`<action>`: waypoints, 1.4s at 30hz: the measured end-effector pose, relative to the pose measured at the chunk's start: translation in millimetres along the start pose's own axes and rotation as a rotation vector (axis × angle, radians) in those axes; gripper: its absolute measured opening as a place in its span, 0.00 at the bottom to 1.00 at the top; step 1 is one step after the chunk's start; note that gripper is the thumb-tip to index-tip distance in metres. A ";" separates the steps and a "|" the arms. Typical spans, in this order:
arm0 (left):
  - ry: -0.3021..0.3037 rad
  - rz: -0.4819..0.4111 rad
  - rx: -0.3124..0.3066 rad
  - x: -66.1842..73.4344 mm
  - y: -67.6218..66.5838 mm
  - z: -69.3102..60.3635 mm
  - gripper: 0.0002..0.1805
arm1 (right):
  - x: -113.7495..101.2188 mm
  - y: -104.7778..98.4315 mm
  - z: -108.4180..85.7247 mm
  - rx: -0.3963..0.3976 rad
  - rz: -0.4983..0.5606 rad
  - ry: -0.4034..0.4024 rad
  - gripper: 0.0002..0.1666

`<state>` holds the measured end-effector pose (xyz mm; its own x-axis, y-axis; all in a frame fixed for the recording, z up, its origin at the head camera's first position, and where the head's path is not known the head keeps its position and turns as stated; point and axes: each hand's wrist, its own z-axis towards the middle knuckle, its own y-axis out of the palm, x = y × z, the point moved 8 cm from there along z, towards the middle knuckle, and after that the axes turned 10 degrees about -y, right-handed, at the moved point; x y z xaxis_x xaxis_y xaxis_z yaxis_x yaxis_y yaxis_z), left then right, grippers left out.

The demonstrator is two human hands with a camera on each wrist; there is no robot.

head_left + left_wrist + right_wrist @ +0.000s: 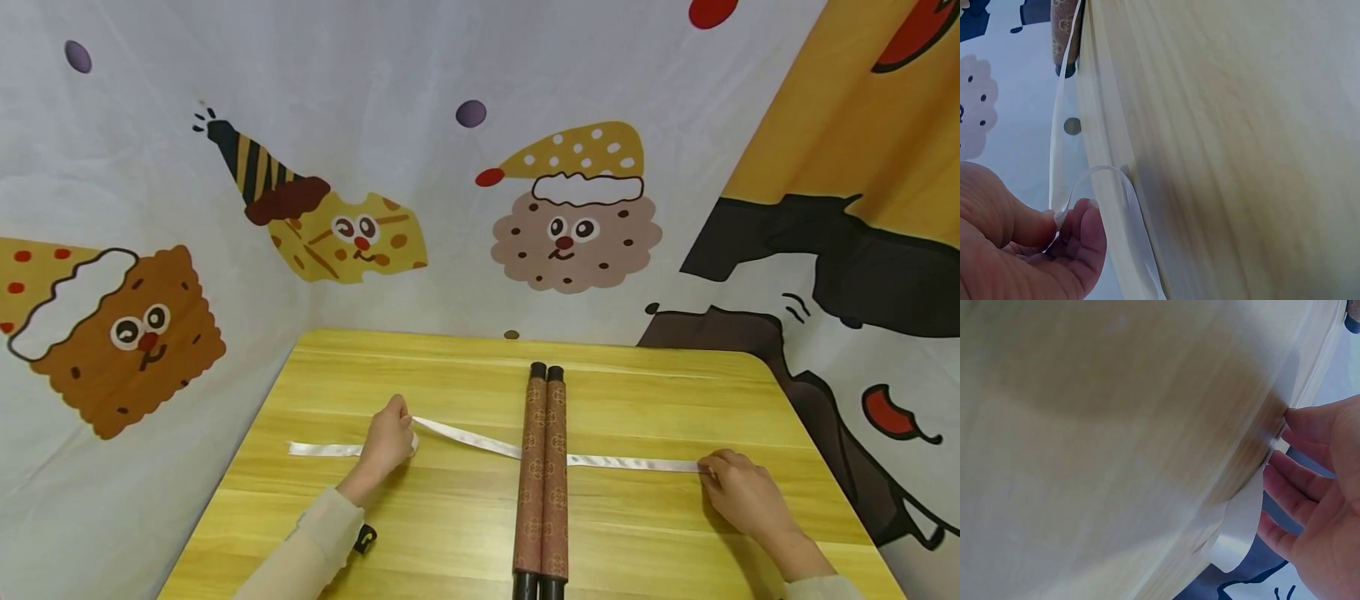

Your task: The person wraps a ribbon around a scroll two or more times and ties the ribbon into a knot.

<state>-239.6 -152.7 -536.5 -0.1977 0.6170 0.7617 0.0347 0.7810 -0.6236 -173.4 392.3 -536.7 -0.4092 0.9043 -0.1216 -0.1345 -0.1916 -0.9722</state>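
Note:
A rolled scroll point(542, 475), its two brown patterned rolls side by side with black end knobs, lies lengthwise on the table. A white satin ribbon point(630, 462) runs crosswise beneath both rolls. To the left of the scroll, my left hand point(386, 437) pinches the ribbon between thumb and fingers and holds it up off the table; the tail beyond curls down onto the wood. My right hand point(744, 492) is low at the table on the right, its thumb and forefinger pinching the ribbon. A loose white ribbon end point(1238, 531) bends past its fingers in the right wrist view.
The yellow wood-grain table point(442, 533) has rounded far corners. Behind it hangs a white cloth point(420, 50) printed with cartoon snacks. A small black object point(365, 540) shows beside the left sleeve.

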 end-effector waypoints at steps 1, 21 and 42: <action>-0.008 0.003 0.007 -0.8 -1.9 -0.1 0.14 | 0.1 0.1 -0.2 0.001 0.000 -0.002 0.06; 0.159 0.156 0.157 28.4 1.4 -13.6 0.21 | -19.3 -19.2 4.6 0.142 -0.002 -0.091 0.14; 0.231 0.355 -0.174 61.0 86.4 -28.5 0.09 | -66.2 12.1 31.7 0.011 0.041 -0.139 0.08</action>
<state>-220.7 -44.8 -538.8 0.0791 0.8391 0.5382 0.2291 0.5101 -0.8290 -176.5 318.0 -534.1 -0.5358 0.8341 -0.1310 -0.1249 -0.2317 -0.9647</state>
